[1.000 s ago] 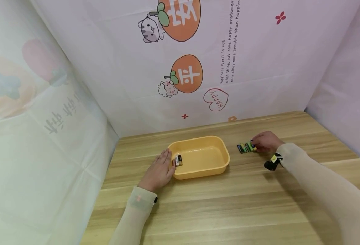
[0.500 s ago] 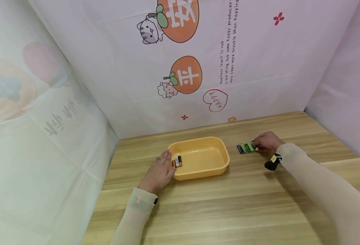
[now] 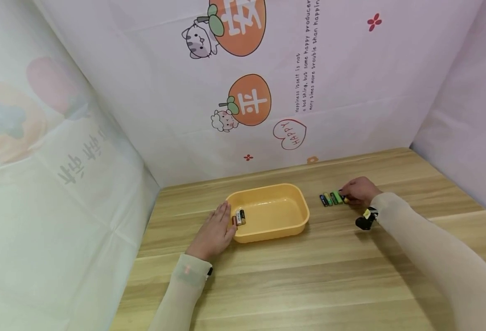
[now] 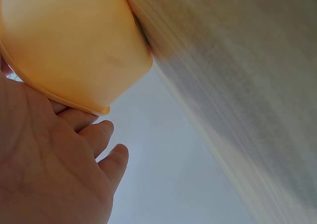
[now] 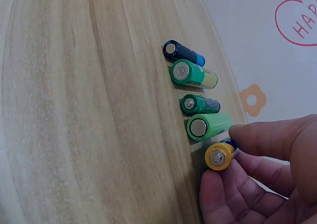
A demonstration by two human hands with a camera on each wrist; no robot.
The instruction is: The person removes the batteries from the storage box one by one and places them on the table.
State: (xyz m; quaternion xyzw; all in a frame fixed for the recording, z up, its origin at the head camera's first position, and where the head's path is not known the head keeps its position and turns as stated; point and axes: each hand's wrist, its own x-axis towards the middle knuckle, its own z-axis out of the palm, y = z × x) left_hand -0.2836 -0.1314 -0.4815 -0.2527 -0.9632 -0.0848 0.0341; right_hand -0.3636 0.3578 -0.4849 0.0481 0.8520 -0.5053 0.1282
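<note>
My left hand (image 3: 211, 233) rests on the left rim of a yellow plastic tray (image 3: 273, 233), fingers extended along it. In the left wrist view the palm and fingers lie against the rim from outside. Three batteries (image 3: 239, 217) lie side by side in the tray's left end. My right hand (image 5: 267, 169) pinches a yellow and blue battery (image 5: 220, 155) between thumb and fingers, at the near end of a row. Beside it in the row lie a light green battery (image 5: 199, 128), a dark green one (image 5: 189, 104), a green and cream one (image 5: 182, 71) and a dark blue one (image 5: 172, 49).
Everything stands on a wood-grain table (image 3: 267, 280). Behind it hangs a white printed cloth (image 3: 334, 115), with further white cloth (image 3: 89, 230) at the left side. A black wrist camera (image 3: 366, 221) sits under the right sleeve.
Little differs. The right hand shifted slightly right with the yellow and blue battery, away from the light green one, then stayed about there. The left hand and tray hold still.
</note>
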